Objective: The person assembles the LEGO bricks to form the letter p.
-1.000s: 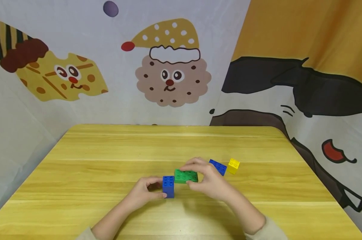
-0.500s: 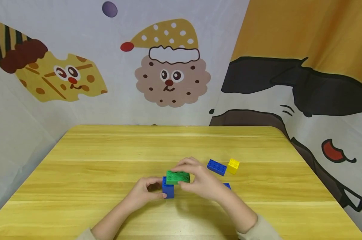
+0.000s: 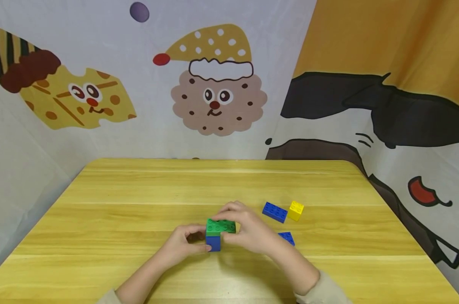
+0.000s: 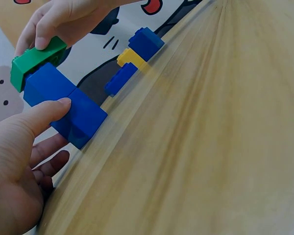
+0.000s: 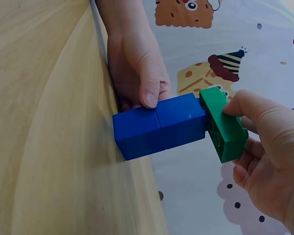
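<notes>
Two blue toy building blocks, one on the other, form an upright stack (image 3: 213,243) on the table. My left hand (image 3: 181,246) pinches this stack from the left, its thumb on the near side in the left wrist view. A green building block (image 5: 217,125) lies across the stack's top end, overhanging to the right. Thumb and fingers of my right hand (image 3: 250,229) grip the green block. Blue studs show beneath it in the right wrist view, so it is not flush there. Its underside is hollow.
To the right on the wooden table (image 3: 138,194) lie a long blue block (image 3: 274,212), a small yellow block (image 3: 296,210) beside it, and another blue block (image 3: 287,238) partly behind the right forearm. A printed cartoon cloth hangs behind the table.
My right hand has brought the green block leftward from beside the blue stack to over its top. The left hand stays on the stack. The blue block near the right forearm has come into sight.
</notes>
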Available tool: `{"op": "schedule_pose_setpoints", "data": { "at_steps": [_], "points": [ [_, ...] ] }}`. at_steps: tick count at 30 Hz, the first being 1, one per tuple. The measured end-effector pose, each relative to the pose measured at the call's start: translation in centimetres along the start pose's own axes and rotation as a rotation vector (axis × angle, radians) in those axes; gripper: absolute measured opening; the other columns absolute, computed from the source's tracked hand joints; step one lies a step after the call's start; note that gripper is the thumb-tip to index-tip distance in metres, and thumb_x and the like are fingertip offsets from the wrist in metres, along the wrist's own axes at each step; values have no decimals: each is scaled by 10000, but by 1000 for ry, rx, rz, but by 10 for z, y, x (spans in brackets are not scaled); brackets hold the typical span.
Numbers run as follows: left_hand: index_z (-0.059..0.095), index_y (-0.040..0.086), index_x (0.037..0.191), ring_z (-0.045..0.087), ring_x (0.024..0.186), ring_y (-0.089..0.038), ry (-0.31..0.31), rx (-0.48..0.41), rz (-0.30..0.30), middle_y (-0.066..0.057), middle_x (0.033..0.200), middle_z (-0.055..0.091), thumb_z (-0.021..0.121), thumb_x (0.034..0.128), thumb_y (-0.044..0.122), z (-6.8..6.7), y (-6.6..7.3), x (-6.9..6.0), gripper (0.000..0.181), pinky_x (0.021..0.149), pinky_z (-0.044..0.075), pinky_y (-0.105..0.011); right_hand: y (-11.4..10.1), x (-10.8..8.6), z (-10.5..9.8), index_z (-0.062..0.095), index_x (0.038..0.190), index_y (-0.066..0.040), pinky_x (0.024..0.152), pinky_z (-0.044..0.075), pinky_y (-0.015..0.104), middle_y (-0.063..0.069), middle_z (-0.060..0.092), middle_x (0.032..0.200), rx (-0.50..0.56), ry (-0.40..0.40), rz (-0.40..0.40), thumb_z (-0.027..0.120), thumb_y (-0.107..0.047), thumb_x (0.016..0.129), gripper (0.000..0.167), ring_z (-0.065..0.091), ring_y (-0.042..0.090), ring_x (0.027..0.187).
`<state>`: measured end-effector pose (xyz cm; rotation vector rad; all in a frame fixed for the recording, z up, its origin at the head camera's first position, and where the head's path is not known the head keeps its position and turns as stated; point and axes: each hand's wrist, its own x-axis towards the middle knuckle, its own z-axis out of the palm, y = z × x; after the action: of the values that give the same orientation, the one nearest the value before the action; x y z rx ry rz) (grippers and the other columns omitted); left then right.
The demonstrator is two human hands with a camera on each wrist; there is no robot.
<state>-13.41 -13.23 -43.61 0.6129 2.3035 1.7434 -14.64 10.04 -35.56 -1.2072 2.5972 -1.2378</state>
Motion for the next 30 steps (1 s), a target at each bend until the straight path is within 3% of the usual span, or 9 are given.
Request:
{"op": "schedule_pose_setpoints", "data": {
  "at_steps": [16, 30],
  "points": [
    [679, 82, 1152, 557, 972, -275, 0, 3, 15, -30, 1068, 667, 778, 802, 170, 0, 0, -1, 374, 814, 456, -337, -2, 3, 1, 696, 1138, -97, 770, 484, 252, -90, 578, 1080, -3, -8, -21, 705, -52, 792, 349, 486, 110, 1010],
    [678, 81, 1154, 550, 969, -274, -13, -10, 2, -35, 1057, 665, 775, 805, 164, 0, 1, 0, 372, 810, 452, -332, -5, 7, -4, 697, 1131, -78, 735, 478, 231, -84, 555, 1013, -44, -79, -35, 698, -65, 791, 340, 473, 108, 936]
  ]
}}
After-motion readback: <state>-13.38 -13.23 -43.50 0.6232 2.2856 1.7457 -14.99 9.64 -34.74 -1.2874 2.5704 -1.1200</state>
